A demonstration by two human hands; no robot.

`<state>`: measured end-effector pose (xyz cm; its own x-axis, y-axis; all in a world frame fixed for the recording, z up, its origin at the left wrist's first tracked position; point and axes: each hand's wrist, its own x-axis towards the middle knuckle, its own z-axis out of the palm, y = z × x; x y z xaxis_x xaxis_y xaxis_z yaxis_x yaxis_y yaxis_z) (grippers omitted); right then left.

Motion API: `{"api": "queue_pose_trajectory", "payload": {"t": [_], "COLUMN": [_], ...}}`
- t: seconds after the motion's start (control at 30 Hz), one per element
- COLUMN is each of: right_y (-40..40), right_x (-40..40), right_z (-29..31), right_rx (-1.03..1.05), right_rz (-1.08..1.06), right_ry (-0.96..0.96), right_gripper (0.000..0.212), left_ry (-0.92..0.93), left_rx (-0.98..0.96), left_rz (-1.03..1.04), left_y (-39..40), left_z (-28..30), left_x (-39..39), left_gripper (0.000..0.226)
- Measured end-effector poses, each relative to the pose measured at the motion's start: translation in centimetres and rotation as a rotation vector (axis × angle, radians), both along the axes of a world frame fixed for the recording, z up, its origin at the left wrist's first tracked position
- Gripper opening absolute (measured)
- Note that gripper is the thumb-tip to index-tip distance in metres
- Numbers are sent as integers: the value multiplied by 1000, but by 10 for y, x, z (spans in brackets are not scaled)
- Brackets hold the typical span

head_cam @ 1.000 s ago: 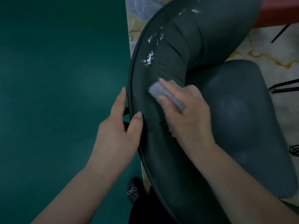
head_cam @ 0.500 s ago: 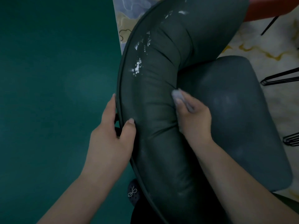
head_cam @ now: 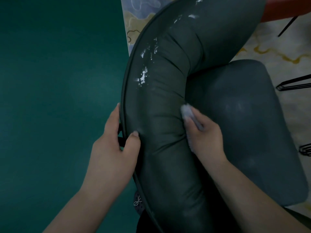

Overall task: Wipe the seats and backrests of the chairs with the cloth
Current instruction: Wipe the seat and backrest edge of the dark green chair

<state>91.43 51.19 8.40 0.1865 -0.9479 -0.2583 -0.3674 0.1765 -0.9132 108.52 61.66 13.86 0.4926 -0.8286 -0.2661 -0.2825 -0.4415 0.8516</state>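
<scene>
cloth (head_cam: 188, 113): soft, light, bunched under right hand (head_cam: 203, 133) at the crease of backrest (head_cam: 161, 115) and seat (head_cam: 244, 123) | left hand (head_cam: 114, 143) clamps the backrest rim (firm edge, padding squishy, best grip there)

Both forearms are showing bare, with no sleeves, watches or rings appearing on the left hand (head_cam: 114, 148) or right hand (head_cam: 206, 137). Below, a dark dotted shoe (head_cam: 138, 203) with a small sparkling bow is peeking out.

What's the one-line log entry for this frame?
phase: wiping backrest | right hand: presses cloth at backrest-seat crease | left hand: grips backrest rim | white residue: unwiped, upper backrest
</scene>
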Motion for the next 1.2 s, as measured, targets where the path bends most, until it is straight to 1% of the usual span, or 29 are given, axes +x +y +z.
{"api": "queue_pose_trajectory", "payload": {"t": [0.07,0.1,0.17,0.23,0.27,0.3,0.37,0.43,0.5,0.53,0.63,0.7,0.77,0.8,0.9,0.93,1.0,1.07,1.1,1.17,1.2], "right_y": [0,-1,-5,-9,-8,-8,-10,-11,-11,-13,-24,-28,-24,-22,-24,-25,-28,-29,-30,-32,-34], "right_x": [-9,-10,-1,22,32,37,28,9,-4,-5,13,34,45,45,33,32,46,74,88,104,105], "right_z": [-2,2,15,32,34,34,24,12,9,11,29,41,38,35,31,33,43,58,62,61,59], "right_rx": [207,202,-8,-191,-247,-254,-177,-48,81,89,-97,-204,-243,-220,-65,-60,-147,-253,-299,-329,-300], "right_rz": [-70,-89,-91,18,85,121,112,110,68,36,17,109,178,154,31,-22,-125,-118,-82,-38,-76], "right_ry": [1,-5,-33,-37,-20,-4,12,38,-10,-34,-49,-17,55,76,48,52,41,-10,-1,92,140], "right_gripper": [21,25,29,33,35,37,39,40,37,35,30,38,41,41,40,38,36,37,38,39,39], "left_ry": [10,10,10,-3,-12,-22,-40,-46,-42,-44,-54,-34,20,44,77,90,108,101,89,68,69], "left_rx": [9,13,17,20,19,21,35,59,85,94,75,35,4,-2,0,4,18,31,34,33,33], "left_rz": [4,3,2,0,3,7,10,6,-7,-16,-44,-65,-82,-92,-168,-205,-289,-367,-408,-485,-521], "left_y": [-5,-6,-10,-15,-19,-24,-33,-38,-39,-39,-38,-41,-44,-45,-50,-53,-61,-69,-73,-80,-82], "left_z": [3,3,3,4,6,8,10,12,15,15,11,11,9,8,5,5,4,6,8,10,10], "left_x": [2,3,5,6,7,9,14,18,19,21,24,25,28,31,44,49,59,68,72,80,85], "left_gripper": [69,68,67,66,65,65,66,67,69,70,65,65,69,71,76,78,81,83,83,81,83]}}
